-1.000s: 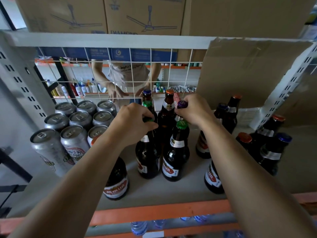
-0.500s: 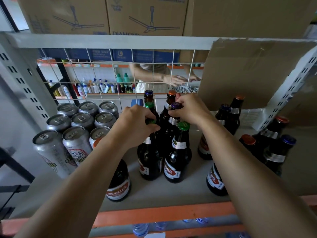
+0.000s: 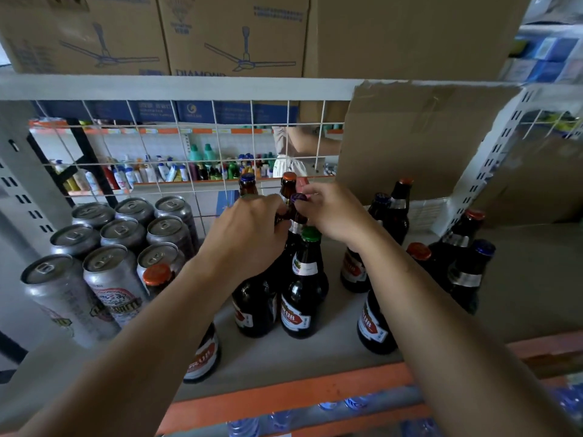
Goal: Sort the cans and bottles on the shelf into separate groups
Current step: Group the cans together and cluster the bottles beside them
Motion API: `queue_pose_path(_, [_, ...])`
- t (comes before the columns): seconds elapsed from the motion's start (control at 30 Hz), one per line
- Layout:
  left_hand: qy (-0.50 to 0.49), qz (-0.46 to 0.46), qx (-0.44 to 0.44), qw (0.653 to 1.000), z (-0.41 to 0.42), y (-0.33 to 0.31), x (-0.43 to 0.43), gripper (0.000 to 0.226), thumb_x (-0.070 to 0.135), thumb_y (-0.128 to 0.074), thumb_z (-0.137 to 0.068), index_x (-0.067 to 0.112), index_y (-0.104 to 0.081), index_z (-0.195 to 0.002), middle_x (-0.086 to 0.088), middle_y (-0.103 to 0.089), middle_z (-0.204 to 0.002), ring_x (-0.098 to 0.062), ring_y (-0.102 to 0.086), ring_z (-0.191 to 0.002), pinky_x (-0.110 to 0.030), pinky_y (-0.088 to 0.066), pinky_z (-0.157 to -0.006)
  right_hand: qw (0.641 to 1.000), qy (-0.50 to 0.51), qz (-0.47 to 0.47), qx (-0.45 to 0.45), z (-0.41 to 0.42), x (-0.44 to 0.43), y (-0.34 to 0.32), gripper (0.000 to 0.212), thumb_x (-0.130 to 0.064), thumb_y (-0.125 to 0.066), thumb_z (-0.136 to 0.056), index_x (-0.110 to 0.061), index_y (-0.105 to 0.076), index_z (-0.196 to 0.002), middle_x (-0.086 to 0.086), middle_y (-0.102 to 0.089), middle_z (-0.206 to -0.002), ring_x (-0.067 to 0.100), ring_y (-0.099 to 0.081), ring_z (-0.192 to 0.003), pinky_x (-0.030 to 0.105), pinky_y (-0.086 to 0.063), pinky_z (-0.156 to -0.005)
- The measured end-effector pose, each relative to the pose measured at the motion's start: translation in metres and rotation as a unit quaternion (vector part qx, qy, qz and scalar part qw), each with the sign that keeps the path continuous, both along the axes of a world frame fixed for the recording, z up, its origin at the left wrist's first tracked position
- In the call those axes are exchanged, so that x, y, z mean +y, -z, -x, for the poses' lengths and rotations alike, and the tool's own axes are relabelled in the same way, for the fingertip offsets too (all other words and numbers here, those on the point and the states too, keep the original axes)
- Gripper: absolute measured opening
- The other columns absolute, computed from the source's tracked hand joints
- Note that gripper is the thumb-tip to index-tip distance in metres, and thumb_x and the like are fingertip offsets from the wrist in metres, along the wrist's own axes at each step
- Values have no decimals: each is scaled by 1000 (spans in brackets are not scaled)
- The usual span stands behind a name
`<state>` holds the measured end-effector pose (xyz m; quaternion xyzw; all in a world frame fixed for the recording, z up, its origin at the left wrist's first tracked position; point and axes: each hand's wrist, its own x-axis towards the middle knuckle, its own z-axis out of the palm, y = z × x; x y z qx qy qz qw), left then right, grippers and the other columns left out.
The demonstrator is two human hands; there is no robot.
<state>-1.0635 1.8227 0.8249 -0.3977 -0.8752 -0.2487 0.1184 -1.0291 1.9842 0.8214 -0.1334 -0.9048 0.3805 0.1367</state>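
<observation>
Several silver cans (image 3: 123, 234) stand packed together at the shelf's left. Dark brown bottles cluster in the middle, among them a green-capped bottle (image 3: 304, 279) in front. My left hand (image 3: 249, 234) grips the neck of a bottle whose cap it hides, its body (image 3: 252, 304) showing below the wrist. My right hand (image 3: 331, 212) pinches the neck of a purple-capped bottle (image 3: 298, 198) right beside it. An orange-capped bottle (image 3: 156, 275) stands against the cans, partly behind my left forearm. More bottles (image 3: 391, 216) stand to the right.
The grey shelf board (image 3: 520, 279) has an orange front rail (image 3: 284, 395). A wire grid (image 3: 176, 152) closes the back, with a cardboard sheet (image 3: 419, 137) at back right. Cardboard boxes (image 3: 230, 36) sit on the shelf above. A person (image 3: 296, 146) stands behind the grid.
Both hands have drawn closer together over the middle bottles, the purple-capped bottle shifting slightly left. The person behind the grid has moved to the right.
</observation>
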Motion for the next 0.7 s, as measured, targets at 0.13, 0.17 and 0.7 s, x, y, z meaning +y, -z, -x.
queue_pose_path(0.13, [46,-10,-5,999,-7,1,16,21,30,-53,-90,14,-62,-98,-6,-66,-91,-27,-61,-79,-42,-53,-67,999,10,-53,-9,-12,3,-2,35,-30,-58,-93,-18,-60,-126,3,-65,-122,19,-62,-108,24,-40,-76])
queue_pose_path(0.17, [53,-1,-12,999,-8,2,18,25,34,-51,-89,14,-63,-99,-6,-66,-92,-27,-62,-80,-42,-53,-68,998,15,-64,-11,-16,6,-3,36,-30,-58,-94,-18,-59,-127,3,-63,-124,19,-61,-109,23,-39,-76])
queue_pose_path(0.7, [79,54,-48,994,-9,2,16,29,45,-50,-93,26,-65,-109,1,-70,-96,-19,-66,-82,-38,-56,-73,935,160,-246,-198,-25,69,-13,29,-13,-63,-84,-11,-63,-113,11,-67,-106,31,-63,-90,38,-56,-79])
